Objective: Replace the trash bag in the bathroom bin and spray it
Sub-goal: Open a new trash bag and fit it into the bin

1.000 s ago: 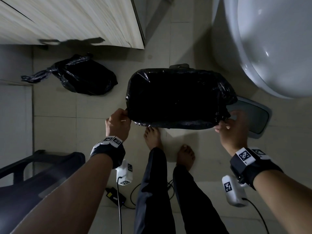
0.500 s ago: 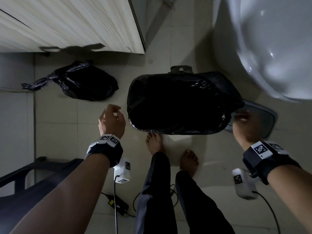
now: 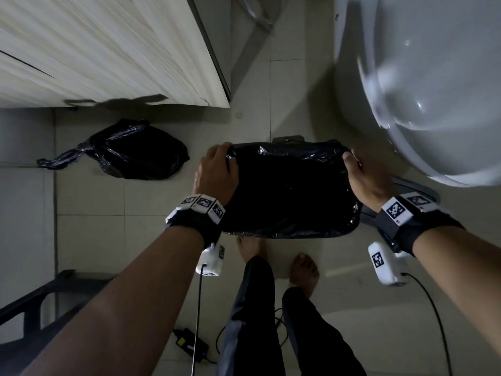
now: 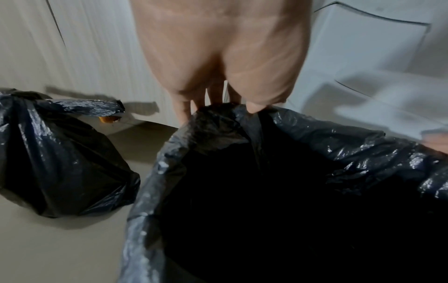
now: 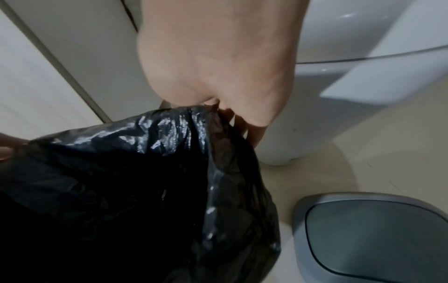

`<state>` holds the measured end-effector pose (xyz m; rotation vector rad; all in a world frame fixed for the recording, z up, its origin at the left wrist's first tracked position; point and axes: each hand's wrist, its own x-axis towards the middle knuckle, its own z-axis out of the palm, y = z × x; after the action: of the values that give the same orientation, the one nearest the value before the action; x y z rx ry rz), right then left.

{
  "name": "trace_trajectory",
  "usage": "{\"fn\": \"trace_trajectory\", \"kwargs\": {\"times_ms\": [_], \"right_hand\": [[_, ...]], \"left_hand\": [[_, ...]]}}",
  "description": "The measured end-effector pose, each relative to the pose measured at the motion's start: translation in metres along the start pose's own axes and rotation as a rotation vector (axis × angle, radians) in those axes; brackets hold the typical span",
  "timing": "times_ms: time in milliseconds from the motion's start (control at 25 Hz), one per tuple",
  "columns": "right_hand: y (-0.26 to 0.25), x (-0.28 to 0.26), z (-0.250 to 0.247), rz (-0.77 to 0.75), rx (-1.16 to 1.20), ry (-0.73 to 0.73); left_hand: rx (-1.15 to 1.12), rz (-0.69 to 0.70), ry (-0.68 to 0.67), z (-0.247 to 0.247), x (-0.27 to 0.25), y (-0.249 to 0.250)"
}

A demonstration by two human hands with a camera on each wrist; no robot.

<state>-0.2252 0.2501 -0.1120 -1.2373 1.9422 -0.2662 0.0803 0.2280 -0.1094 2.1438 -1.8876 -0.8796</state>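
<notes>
The bin stands on the floor in front of my feet, lined with a new black trash bag (image 3: 290, 191) whose rim is folded over the edge. My left hand (image 3: 225, 156) grips the bag's rim at the far left corner, thumb inside and fingers outside (image 4: 218, 107). At the far right corner my right hand (image 3: 349, 158) grips the rim too, bunching the plastic (image 5: 213, 113). The bag's inside is dark, and the bin's own walls are hidden by the plastic. No spray bottle is in view.
A tied full black bag (image 3: 135, 153) lies on the floor to the left. The grey bin lid (image 5: 375, 235) lies to the right, beside the white toilet (image 3: 433, 90). A pale cabinet (image 3: 108, 50) stands behind. A dark stool (image 3: 40, 308) and a power adapter (image 3: 189, 346) are near my feet.
Both hands let go of the bag's near corners, moved away from me and took hold of the rim at the far corners. The head view has tilted closer over the bin.
</notes>
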Motion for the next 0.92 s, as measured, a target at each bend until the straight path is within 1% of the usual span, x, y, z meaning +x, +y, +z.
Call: {"fn": "trace_trajectory", "kwargs": {"times_ms": [120, 160, 200, 240, 280, 320, 360, 400, 440, 480, 520, 560, 600, 640, 720, 760, 800, 920], "right_hand": [[0.003, 0.013, 0.002, 0.276, 0.073, -0.075], [0.006, 0.017, 0.003, 0.349, 0.105, -0.089], [0.007, 0.018, 0.004, 0.370, 0.114, -0.093], [0.007, 0.016, 0.005, 0.316, 0.076, -0.056], [0.009, 0.012, 0.006, 0.187, 0.014, 0.027], [0.009, 0.005, 0.005, 0.020, -0.063, 0.129], [0.010, -0.003, 0.007, -0.127, -0.127, 0.194], [0.011, -0.010, 0.010, -0.223, -0.162, 0.200], [0.011, -0.016, 0.013, -0.240, -0.162, 0.144], [0.012, -0.017, 0.014, -0.184, -0.148, 0.059], [0.012, -0.013, 0.014, -0.081, -0.118, -0.028], [0.012, -0.008, 0.011, 0.006, -0.091, -0.078], [0.011, -0.005, 0.007, 0.042, -0.093, -0.078], [0.010, -0.004, 0.003, -0.008, -0.143, -0.015], [0.008, -0.011, -0.003, -0.249, -0.254, 0.204], [0.010, -0.016, -0.001, -0.348, -0.275, 0.251], [0.010, -0.024, 0.001, -0.364, -0.269, 0.213], [0.012, -0.032, 0.014, -0.157, -0.191, -0.021]], "left_hand": [[-0.003, 0.015, -0.037, 0.003, 0.003, -0.005], [-0.006, 0.027, -0.056, 0.003, 0.004, -0.007], [-0.005, 0.037, -0.072, 0.003, 0.004, -0.008], [-0.002, 0.042, -0.086, 0.002, 0.004, -0.009], [-0.001, 0.043, -0.099, 0.001, 0.005, -0.009], [-0.001, 0.042, -0.110, 0.001, 0.005, -0.008], [0.002, 0.038, -0.120, 0.000, 0.004, -0.007], [0.005, 0.034, -0.125, 0.000, 0.004, -0.006], [0.007, 0.030, -0.132, 0.000, 0.004, -0.006], [0.009, 0.027, -0.141, 0.000, 0.004, -0.005], [0.013, 0.025, -0.151, 0.000, 0.005, -0.005], [0.016, 0.026, -0.159, 0.001, 0.005, -0.004], [0.026, 0.031, -0.160, 0.001, 0.006, -0.002], [0.054, 0.040, -0.149, 0.001, 0.004, 0.000], [0.162, 0.063, -0.083, -0.001, -0.006, 0.005], [0.198, 0.059, -0.053, 0.000, -0.013, 0.006], [0.202, 0.038, -0.037, 0.002, -0.018, 0.007], [0.100, -0.024, -0.072, 0.008, -0.023, 0.005]]}}
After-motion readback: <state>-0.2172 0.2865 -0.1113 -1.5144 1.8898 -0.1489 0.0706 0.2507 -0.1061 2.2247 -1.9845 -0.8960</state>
